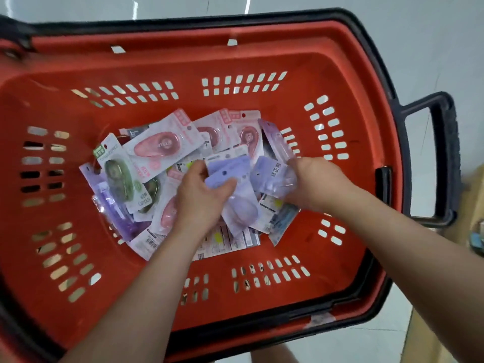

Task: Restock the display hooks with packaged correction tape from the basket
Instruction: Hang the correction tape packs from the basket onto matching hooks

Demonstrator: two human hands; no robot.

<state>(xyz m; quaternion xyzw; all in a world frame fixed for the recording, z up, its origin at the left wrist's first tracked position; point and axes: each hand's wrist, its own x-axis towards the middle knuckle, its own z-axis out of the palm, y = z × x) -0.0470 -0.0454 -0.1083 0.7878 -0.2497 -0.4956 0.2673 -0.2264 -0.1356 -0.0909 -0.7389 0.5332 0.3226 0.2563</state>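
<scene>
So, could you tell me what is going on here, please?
A person is reaching into the basket with both hands. The left hand holds a purple pack, and the right hand grips a second purple pack. Both are just above the pile of pink, green and purple packs on the basket floor. No display hooks are in view.

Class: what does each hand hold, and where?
Left hand pinches a lilac pack near its top; right hand grips a second lilac pack by its right edge.
</scene>
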